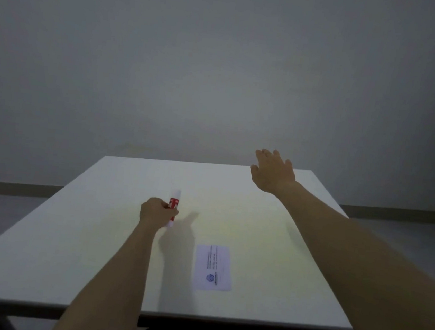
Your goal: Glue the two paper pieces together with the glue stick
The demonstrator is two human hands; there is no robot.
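Note:
A white and red glue stick (174, 203) stands nearly upright near the middle of the white table (67, 256), gripped by my left hand (155, 213). A white paper piece (213, 268) with printed lines and a small blue round mark lies flat on the table, to the right of my left forearm and nearer to me. I see only this one sheet; I cannot tell whether a second piece lies with it. My right hand (273, 173) is stretched out over the table's far right part with fingers spread and nothing in it.
The table's far edge (206, 163) runs just below my right hand, with a plain grey wall behind it. The near edge (221, 322) lies close to my body. Grey floor shows on both sides.

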